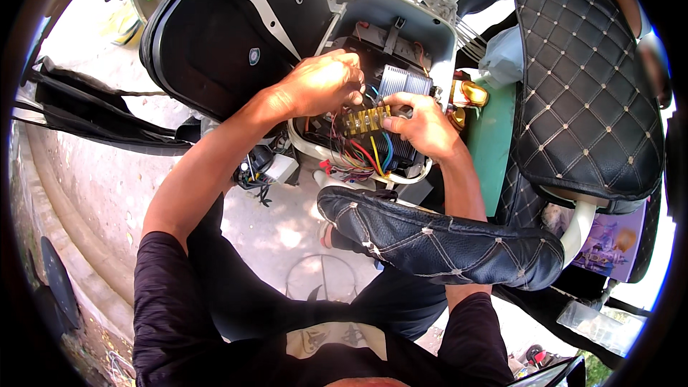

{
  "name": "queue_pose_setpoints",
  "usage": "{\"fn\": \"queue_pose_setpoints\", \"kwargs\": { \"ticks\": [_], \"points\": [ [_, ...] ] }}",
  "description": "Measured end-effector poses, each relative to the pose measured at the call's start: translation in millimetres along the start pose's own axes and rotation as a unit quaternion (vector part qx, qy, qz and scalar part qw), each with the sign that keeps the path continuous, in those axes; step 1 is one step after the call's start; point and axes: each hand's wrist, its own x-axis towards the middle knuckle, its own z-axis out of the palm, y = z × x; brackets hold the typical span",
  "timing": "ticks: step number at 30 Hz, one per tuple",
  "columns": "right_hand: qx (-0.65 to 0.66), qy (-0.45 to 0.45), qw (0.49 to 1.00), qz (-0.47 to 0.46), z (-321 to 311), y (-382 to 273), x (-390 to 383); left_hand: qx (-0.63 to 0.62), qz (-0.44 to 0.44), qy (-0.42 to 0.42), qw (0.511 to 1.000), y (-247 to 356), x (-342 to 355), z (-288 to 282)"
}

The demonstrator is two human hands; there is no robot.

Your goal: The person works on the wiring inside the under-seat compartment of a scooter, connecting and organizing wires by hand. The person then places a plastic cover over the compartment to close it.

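Note:
My right hand (430,129) grips the right end of a yellowish see-through terminal block (365,120) between thumb and fingers. Red, yellow and blue wires (377,154) run down from the block. Just above its left end is my left hand (319,84), fingers curled together in a pinch; what they hold, if anything, is too small to make out. Both hands are over an open grey compartment (443,36) of a vehicle. Inside it, behind the block, sits a silver finned metal box (405,82).
A raised black seat (208,36) leans at the compartment's left. A quilted black backrest (584,86) stands at the right, and a padded quilted bar (437,240) crosses below my right forearm. Loose connectors (261,168) hang at the lower left. Part of another person (469,0) shows behind.

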Motion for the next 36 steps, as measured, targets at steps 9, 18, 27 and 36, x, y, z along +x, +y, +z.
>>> {"fn": "queue_pose_setpoints", "kwargs": {
  "ticks": [9,18,27,36],
  "points": [
    [-0.012,-0.015,1.000,0.011,-3,-12,-2,-0.116,0.028,-0.010,0.993,-6,8,20],
    [-0.023,-0.018,0.999,-0.014,-2,-6,0,-0.114,-0.015,-0.017,0.993,3,11,37],
    [-0.010,-0.008,1.000,-0.014,-1,-11,-4,-0.273,-0.131,-0.099,0.948,-5,11,22],
    [-0.035,0.003,0.999,-0.003,3,-16,-6,-0.141,-0.073,-0.065,0.985,-4,12,34]
  ]
}}
